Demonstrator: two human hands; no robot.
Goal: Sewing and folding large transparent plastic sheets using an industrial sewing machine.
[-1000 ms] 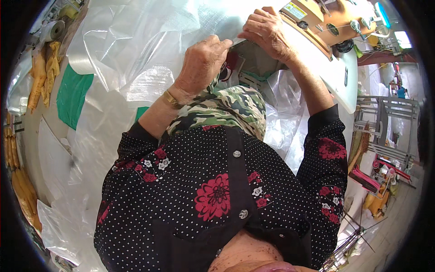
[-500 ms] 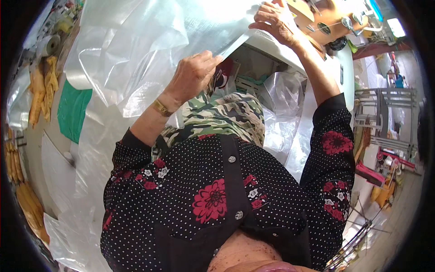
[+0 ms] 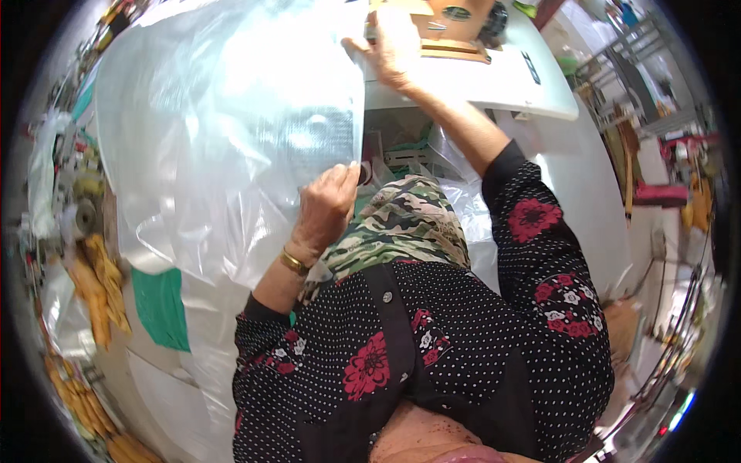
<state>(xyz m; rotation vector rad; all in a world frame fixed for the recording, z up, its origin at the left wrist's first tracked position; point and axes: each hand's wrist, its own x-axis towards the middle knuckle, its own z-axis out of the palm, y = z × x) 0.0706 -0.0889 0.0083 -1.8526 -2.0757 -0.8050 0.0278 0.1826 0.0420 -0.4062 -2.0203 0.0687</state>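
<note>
A large translucent plastic sheet spreads across the table and hangs down in folds on the left. My left hand, with a gold watch at the wrist, is closed on the near end of its straight edge, just above my lap. Farther off, my right hand grips the same edge beside a tan sewing machine; glare washes out part of its fingers. Between the two hands the edge runs nearly straight away from me.
The white tabletop carries the machine. Below it, more clear plastic lies beside my camouflage-covered lap. At left are a green sheet and yellow bundles. Grey metal racks stand at right.
The sheet's edge has swung from a slant to nearly straight ahead. My right hand has shifted left in view, and my left hand lower and slightly right. The whole view has also turned.
</note>
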